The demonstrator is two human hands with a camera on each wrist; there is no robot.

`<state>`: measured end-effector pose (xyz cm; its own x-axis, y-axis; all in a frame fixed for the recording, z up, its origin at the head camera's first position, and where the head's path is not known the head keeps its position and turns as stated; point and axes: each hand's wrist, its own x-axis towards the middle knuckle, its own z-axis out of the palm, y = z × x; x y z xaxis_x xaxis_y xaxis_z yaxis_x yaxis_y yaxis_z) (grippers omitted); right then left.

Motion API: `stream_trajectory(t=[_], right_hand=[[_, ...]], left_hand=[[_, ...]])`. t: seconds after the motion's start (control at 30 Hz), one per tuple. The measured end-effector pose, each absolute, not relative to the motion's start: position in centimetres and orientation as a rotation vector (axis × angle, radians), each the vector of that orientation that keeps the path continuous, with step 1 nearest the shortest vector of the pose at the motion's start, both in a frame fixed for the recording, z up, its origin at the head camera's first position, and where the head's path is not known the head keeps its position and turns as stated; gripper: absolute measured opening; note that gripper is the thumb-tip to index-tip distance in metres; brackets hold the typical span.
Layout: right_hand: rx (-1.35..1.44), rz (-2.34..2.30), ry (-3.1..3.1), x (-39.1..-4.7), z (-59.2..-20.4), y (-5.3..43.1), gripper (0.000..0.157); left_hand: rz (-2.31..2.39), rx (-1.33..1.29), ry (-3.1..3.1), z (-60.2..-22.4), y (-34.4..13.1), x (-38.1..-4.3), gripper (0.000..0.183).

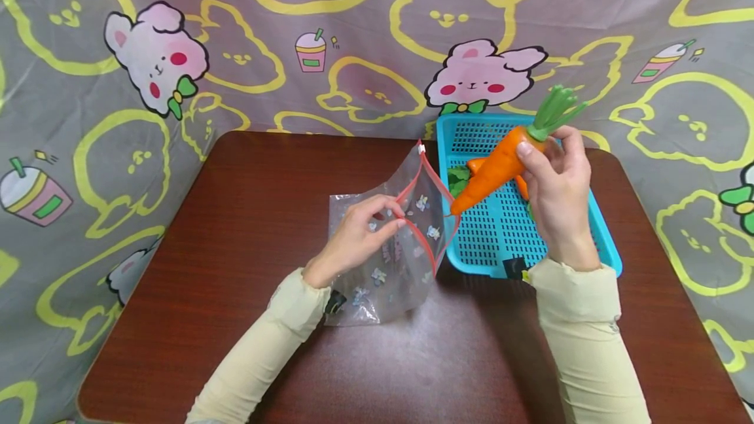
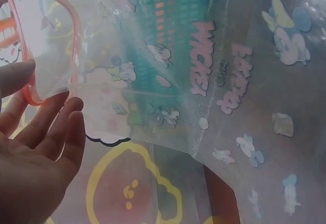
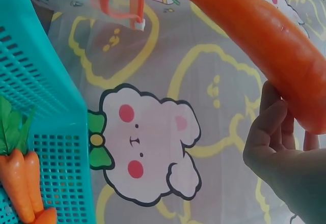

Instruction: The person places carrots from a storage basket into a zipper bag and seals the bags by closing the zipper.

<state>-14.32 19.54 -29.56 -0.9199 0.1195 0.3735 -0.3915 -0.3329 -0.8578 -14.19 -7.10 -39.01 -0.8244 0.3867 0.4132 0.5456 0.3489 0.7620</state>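
Observation:
My left hand (image 1: pixel 368 224) pinches the red-edged mouth of a clear zip bag (image 1: pixel 377 280) printed with small cartoon figures. The bag's mouth gapes toward the right, its white slider (image 1: pixel 421 148) at the far end. In my right hand (image 1: pixel 559 195) is a large orange carrot (image 1: pixel 497 165) with a green top, gripped near its thick end. The carrot slants down to the left, and its tip overlaps the bag's mouth in the head view. In the right wrist view, the carrot (image 3: pixel 260 30) fills the upper right above the fingers.
A blue plastic basket (image 1: pixel 480 260) stands on the right of the brown table (image 1: pixel 235 247), under the right hand. Inside it lie smaller carrots (image 3: pixel 18 180) with green leaves (image 3: pixel 12 127). A patterned cloth (image 1: pixel 365 25) hangs behind and beside the table.

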Motion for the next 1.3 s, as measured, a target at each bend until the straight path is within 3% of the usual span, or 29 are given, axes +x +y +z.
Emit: stream_trajectory(t=[0.6, 1.3], right_hand=[[0.297, 2.028, -1.992, -14.1, -31.5, 17.8, 0.017], [0.274, 1.849, -2.217, -14.0, -32.6, 16.9, 0.019]], left_hand=[[-1.471, -0.864, -2.441, -38.4, -7.1, -14.3, 0.010], [-1.450, -0.866, -2.433, -37.9, -6.9, -14.3, 0.011]])
